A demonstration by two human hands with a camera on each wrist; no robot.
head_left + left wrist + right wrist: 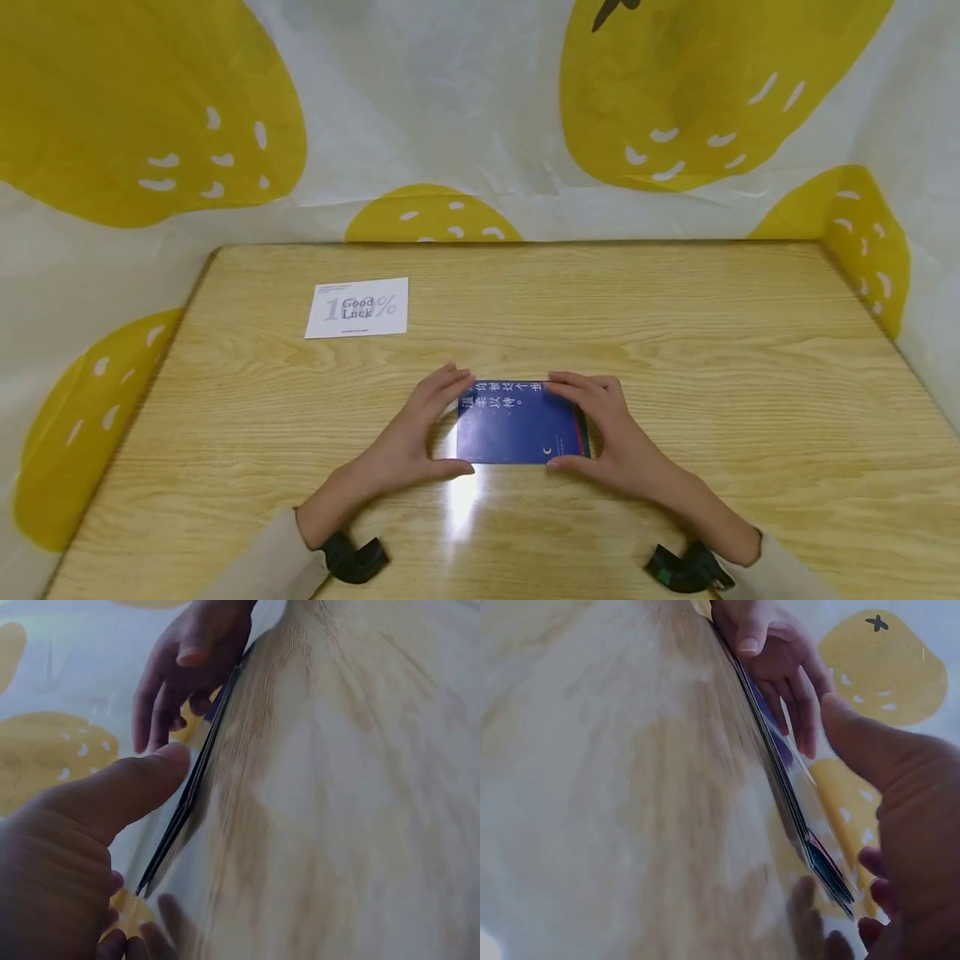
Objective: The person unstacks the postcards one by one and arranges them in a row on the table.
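Note:
A blue card with white characters and a small moon lies face up on the table, on top of a small stack of cards. Red and green edges stick out at its right; the right wrist view shows the stack edge-on. My left hand frames the stack's left end, fingers near the far edge and thumb near the near edge. Around the right end, my right hand is placed likewise. Both hands' fingers look relaxed, with the thumbs raised slightly off the cards; light contact cannot be told.
Farther back and to the left, a white card reading "Good Luck" lies on the wooden table. A white cloth with yellow fruit shapes hangs behind and at the sides. Dark devices are strapped to both wrists.

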